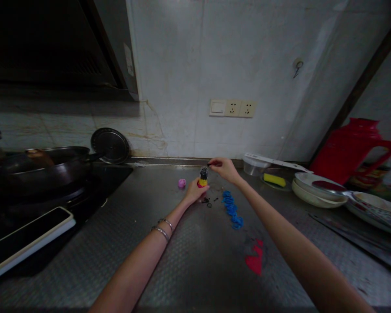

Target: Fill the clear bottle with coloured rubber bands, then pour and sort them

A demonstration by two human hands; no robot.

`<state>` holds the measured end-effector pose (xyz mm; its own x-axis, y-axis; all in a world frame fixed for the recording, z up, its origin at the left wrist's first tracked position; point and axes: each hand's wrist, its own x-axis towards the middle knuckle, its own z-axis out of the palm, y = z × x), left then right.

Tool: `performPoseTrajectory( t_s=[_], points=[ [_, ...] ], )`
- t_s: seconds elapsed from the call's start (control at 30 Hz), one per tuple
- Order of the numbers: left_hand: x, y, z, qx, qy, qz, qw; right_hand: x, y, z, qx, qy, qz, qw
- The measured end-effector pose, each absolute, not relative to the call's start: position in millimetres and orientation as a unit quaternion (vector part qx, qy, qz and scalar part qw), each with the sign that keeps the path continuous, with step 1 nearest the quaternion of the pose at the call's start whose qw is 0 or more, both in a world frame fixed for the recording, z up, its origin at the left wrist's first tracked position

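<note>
My left hand [193,192] is wrapped round a small clear bottle [203,172] with black bits inside and a yellow and red lower part. At the bottle's mouth, my right hand [224,168] pinches a small dark piece, too small to name. Left of the bottle lies a pink cap [181,183]. Several small black bands [207,201] are scattered on the counter just below my left hand. To their right runs a row of crumpled blue bands or strips [231,208], their exact kind unclear.
The metal counter [182,269] bears a red patch [254,261] near the front. At left are a wok [48,167], a round lid [110,145] and a white-edged phone-like slab [32,239]. Stacked dishes [316,198], a yellow sponge [274,180] and a red thermos [348,150] stand right.
</note>
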<state>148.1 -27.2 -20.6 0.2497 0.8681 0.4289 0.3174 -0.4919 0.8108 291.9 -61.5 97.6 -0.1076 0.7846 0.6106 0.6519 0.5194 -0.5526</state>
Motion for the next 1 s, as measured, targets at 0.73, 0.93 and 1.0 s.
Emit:
performPoseTrajectory(
  t_s=[0.73,0.93,1.0],
  points=[
    [149.0,-24.5,-22.8,0.723,0.404,0.461,0.318,311.3,-74.6,74.4,-0.513,-0.744,0.014,0.428],
    [148.5,-24.2,-22.2,0.734,0.400,0.457,0.303,325.4,-95.0,19.2,-0.533,-0.800,0.111,0.253],
    [147.9,-24.9,-21.9,0.735,0.396,0.460,0.301,323.4,-95.6,10.1,-0.535,-0.801,0.126,0.238]
  ],
)
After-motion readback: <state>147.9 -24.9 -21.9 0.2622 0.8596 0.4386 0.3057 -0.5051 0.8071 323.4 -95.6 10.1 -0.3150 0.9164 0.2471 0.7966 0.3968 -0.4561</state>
